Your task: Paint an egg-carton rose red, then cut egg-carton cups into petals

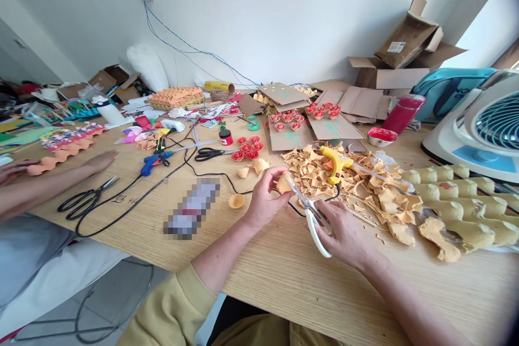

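Observation:
Between the fingers of my left hand (265, 200) is an orange egg-carton cup (284, 183). My right hand (344, 230) grips white-handled scissors (317, 231), whose blades reach to the cup's edge. Whether the blades are fully closed is hard to see. Left of my left hand a trimmed cup (236, 201) lies on the table, with another small cup (242, 172) and an uncut carton piece (259, 165) behind. A heap of orange carton scraps (365, 189) spreads behind and right of my hands, with a yellow glue gun (335, 164) on it.
A co-worker's arm (60, 189) rests on the table at left, near black scissors (86, 198) and a blue glue gun (156, 162) with trailing cable. Red paper roses (247, 147) stand behind. At right are egg trays (466, 200) and a fan (478, 124). A blurred rectangle (192, 206) lies left.

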`<state>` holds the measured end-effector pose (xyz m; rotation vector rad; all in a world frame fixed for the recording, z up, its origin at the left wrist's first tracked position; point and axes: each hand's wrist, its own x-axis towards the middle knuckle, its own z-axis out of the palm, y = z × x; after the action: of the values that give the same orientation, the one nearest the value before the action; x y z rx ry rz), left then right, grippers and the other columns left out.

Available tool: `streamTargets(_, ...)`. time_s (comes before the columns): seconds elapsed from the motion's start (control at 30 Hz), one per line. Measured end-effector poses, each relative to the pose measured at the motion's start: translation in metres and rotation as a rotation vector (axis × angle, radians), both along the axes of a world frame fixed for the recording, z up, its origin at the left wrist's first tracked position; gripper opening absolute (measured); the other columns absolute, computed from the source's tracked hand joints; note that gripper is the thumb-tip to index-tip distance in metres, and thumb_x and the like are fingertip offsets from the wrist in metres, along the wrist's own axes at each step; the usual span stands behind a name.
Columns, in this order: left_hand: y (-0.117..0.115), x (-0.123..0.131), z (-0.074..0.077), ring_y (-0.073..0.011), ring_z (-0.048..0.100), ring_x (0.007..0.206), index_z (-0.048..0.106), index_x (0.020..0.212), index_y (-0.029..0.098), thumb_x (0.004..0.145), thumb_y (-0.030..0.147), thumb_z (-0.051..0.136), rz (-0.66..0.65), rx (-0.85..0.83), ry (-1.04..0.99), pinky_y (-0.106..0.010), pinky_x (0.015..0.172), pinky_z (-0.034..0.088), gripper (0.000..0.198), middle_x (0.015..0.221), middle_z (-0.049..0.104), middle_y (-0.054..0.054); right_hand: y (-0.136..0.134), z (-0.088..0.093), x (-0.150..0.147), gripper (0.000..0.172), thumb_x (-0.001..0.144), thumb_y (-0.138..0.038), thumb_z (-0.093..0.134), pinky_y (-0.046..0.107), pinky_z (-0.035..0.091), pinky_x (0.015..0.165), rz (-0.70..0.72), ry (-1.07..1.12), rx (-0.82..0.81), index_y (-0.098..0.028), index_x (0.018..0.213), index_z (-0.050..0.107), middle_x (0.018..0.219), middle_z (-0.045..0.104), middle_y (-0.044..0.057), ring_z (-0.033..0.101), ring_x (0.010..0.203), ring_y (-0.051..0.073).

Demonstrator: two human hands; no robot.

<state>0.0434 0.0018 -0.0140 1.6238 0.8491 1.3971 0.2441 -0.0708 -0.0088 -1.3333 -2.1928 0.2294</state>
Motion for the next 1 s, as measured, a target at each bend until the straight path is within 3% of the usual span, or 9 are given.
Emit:
streamTargets(0.13, -0.0024, -0.001, 0.0009, -0.0223, 0.062, 0.105, 0.061, 0.116, 0.025, 0.079, 0.023, 0.076, 0.05, 0.098, 0.093, -0.034, 0.091, 0.048, 0.04, 0.119, 0.066, -0.008, -0.0002, -0.0001, -0.0005, 0.024, 0.097, -0.036, 0.049, 0.032, 0.041, 0.074, 0.005, -0.006, -0.003, -0.024, 0.077, 0.046, 0.066, 0.058, -0.001, 0.056, 0.065, 0.016)
streamTargets(0.33, -0.0016, 0.0004, 0.0011, -0.0233, 0.063, 0.112, 0.055, 0.118, 0.024, 0.073, 0.026, 0.085, 0.018, 0.047, -0.003, -0.036, 0.099, 0.047, 0.054, 0.123, 0.066, -0.01, 0.0005, -0.0023, -0.0008, 0.026, 0.097, -0.035, 0.051, 0.033, 0.041, 0.074, 0.014, 0.01, -0.01, -0.024, 0.074, 0.043, 0.064, 0.055, -0.002, 0.056, 0.066, 0.018)
streamTargets(0.5, -0.0011, 0.0002, 0.0016, -0.0257, 0.059, 0.124, 0.05, 0.126, 0.024, 0.072, 0.032, 0.087, -0.139, -0.077, -0.097, -0.035, 0.098, 0.051, 0.066, 0.134, 0.061, -0.012, 0.0031, -0.0063, 0.0012, 0.023, 0.095, -0.03, 0.052, 0.034, 0.041, 0.076, 0.0, 0.029, -0.011, -0.024, 0.075, 0.043, 0.064, 0.055, -0.002, 0.054, 0.066, 0.018)
streamTargets(0.6, -0.0009, -0.0001, 0.0014, -0.0268, 0.066, 0.114, 0.054, 0.125, 0.021, 0.079, 0.047, 0.079, -0.271, -0.282, -0.197, -0.031, 0.079, 0.057, 0.059, 0.134, 0.062, -0.015, 0.0047, -0.0087, 0.0032, 0.023, 0.094, -0.03, 0.053, 0.034, 0.04, 0.076, -0.039, 0.041, 0.017, -0.024, 0.075, 0.041, 0.063, 0.054, -0.003, 0.052, 0.063, 0.017)
streamTargets(0.7, 0.0001, -0.0002, 0.001, -0.0228, 0.072, 0.098, 0.059, 0.121, 0.02, 0.082, 0.049, 0.075, -0.332, -0.413, -0.284, -0.028, 0.072, 0.058, 0.052, 0.124, 0.068, -0.012, 0.0049, -0.009, 0.0047, 0.021, 0.094, -0.031, 0.054, 0.035, 0.039, 0.08, -0.046, 0.027, 0.024, -0.024, 0.077, 0.043, 0.065, 0.055, -0.002, 0.053, 0.065, 0.017)
streamTargets(1.0, 0.0059, -0.0031, -0.0002, -0.0182, 0.071, 0.095, 0.066, 0.121, 0.019, 0.078, 0.036, 0.082, -0.361, -0.328, -0.251, -0.028, 0.077, 0.061, 0.05, 0.114, 0.072, -0.009, 0.0041, -0.0023, 0.0087, 0.017, 0.09, -0.032, 0.055, 0.037, 0.036, 0.081, -0.045, -0.036, 0.003, -0.023, 0.081, 0.044, 0.072, 0.059, -0.001, 0.055, 0.071, 0.019)
